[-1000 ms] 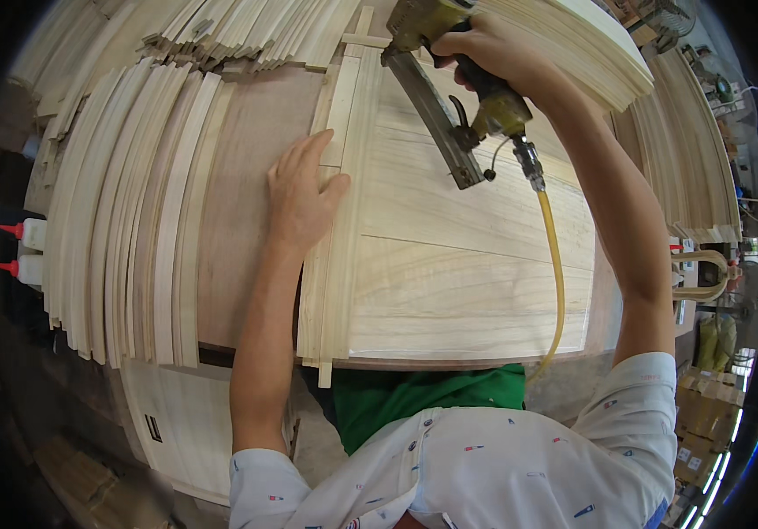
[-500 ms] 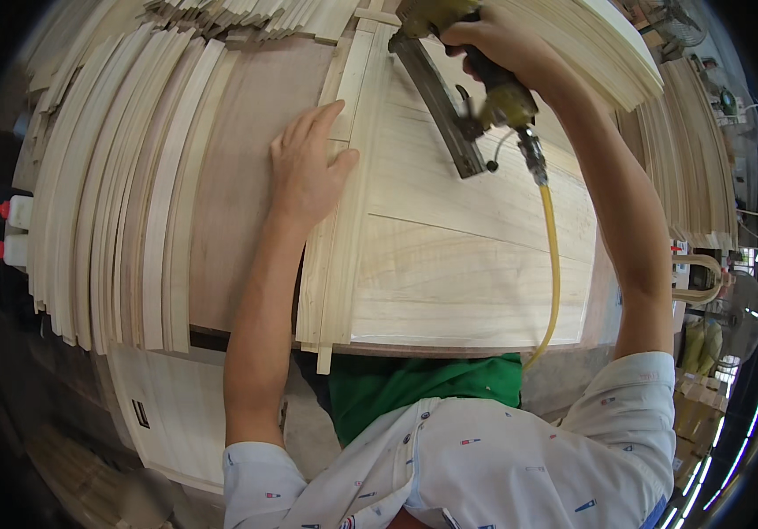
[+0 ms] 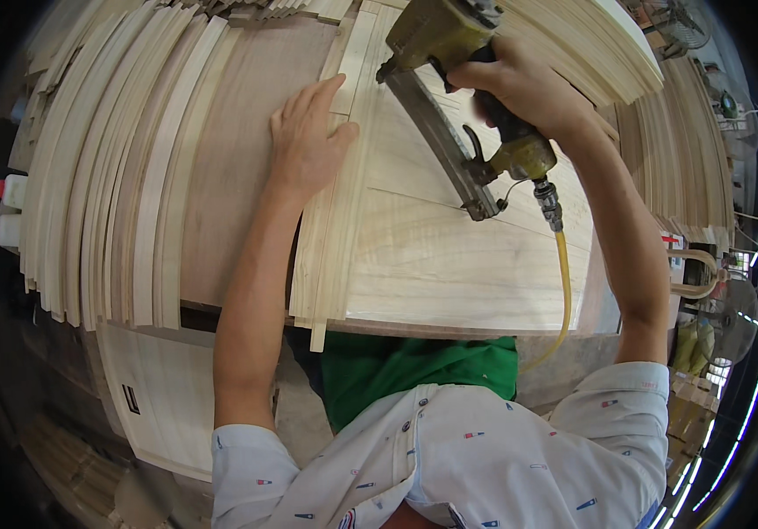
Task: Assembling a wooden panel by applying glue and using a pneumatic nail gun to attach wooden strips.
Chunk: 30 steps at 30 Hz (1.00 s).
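Note:
My right hand [image 3: 520, 88] is wrapped round the black grip of an olive-coloured pneumatic nail gun [image 3: 436, 40]. Its nose points left, close to or on the wooden strips, and its long magazine slants down toward me. A yellow air hose [image 3: 565, 282] runs from the grip's lower end. My left hand [image 3: 304, 137] lies with fingers stretched out and thumb apart on the left edge of the pale wooden strips [image 3: 322, 256]. Those strips lie lengthwise along the left side of a pale wooden panel [image 3: 449, 273]. Whether the nose touches wood I cannot tell.
Many long slats [image 3: 123, 176] are stacked at the left, beside a brown board [image 3: 238, 159]. More slats [image 3: 590, 44] are piled at the far right. Two white bottles with red tips [image 3: 9, 231] stand at the left rim. A fan [image 3: 731, 317] is at the right.
The nail gun in my right hand has come nearer to me, its magazine end lower in view. My left hand keeps its place on the strips' edge. The whole view has shifted slightly.

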### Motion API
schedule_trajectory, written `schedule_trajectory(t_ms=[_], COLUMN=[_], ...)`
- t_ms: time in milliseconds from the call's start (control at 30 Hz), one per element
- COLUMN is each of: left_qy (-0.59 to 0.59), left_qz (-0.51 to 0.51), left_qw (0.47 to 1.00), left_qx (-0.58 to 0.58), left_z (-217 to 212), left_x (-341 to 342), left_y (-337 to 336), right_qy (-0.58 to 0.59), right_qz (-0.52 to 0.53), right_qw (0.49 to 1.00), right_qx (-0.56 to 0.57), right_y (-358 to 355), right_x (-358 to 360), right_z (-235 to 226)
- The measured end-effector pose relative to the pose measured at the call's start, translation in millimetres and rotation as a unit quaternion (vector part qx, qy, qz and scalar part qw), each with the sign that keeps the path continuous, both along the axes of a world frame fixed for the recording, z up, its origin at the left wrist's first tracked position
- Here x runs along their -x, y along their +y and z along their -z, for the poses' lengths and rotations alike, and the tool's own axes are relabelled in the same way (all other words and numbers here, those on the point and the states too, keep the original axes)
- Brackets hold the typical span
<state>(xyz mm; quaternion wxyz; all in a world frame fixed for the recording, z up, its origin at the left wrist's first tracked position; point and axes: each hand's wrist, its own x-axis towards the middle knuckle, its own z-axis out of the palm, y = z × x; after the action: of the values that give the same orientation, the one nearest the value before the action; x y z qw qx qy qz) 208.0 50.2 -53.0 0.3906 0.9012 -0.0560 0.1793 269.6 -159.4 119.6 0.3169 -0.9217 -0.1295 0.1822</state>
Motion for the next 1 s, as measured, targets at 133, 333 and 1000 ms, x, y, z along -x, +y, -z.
schedule_trajectory(t_ms=[133,333,1000], left_qy=[0.001,0.008,-0.007], left_qz=[-0.007,0.000,-0.025], left_qw=[1.000,1.000,0.999], left_qx=[-0.009,-0.004,-0.024], left_z=[5,1,6], left_x=[-1,-2,-5], left_y=[1,1,-1], right_qy=[-0.018,0.042,0.098], right_qz=[0.000,-0.005,-0.015], right_qw=[0.999,0.999,0.994], right_qx=[-0.027,-0.018,-0.053], right_y=[5,0,-5], right_x=[14,43,115], right_z=[3,-5,1])
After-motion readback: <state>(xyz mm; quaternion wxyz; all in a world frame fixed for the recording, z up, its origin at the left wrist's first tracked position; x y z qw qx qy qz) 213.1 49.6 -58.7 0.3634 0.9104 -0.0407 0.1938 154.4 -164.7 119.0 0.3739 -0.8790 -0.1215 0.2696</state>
